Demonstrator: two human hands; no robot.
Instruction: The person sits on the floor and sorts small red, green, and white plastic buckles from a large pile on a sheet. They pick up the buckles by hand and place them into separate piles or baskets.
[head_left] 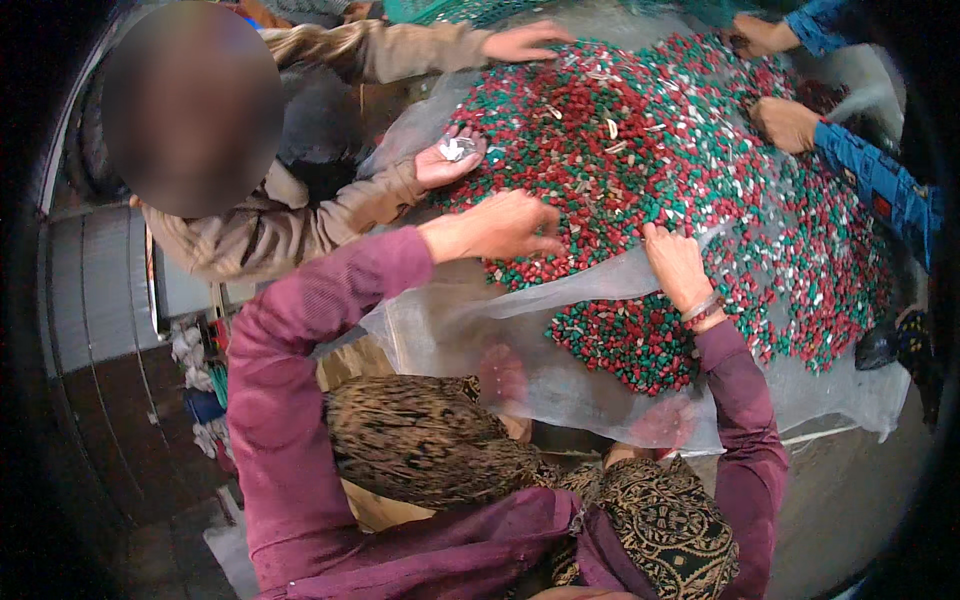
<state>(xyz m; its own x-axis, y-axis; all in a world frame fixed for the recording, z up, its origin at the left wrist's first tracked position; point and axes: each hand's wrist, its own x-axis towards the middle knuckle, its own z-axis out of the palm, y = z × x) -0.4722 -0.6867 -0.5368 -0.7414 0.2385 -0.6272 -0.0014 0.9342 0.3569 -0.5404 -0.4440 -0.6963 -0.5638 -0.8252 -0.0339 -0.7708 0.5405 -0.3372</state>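
Note:
A broad heap of small red, green and white pieces (610, 170), like pebbles or pellets, is spread over a translucent mesh sheet (560, 370). My left hand (505, 225) hovers over the heap's near left edge, fingers bent and apart, with nothing visible in it. My right hand (680, 265) is closed, its fingers pressed together at a raised fold of the sheet. The fold runs leftward from this hand across the near part of the heap. Several pieces lie in a separate patch on my side of the fold. Exactly what the right fingertips pinch is partly hidden.
At the left a person in a tan sleeve (300, 235) holds white pieces (457, 149) in one palm and reaches over the heap with the other hand. Another person's hands with blue sleeves (870, 170) work at the right. A green basket (450, 10) stands at the far edge.

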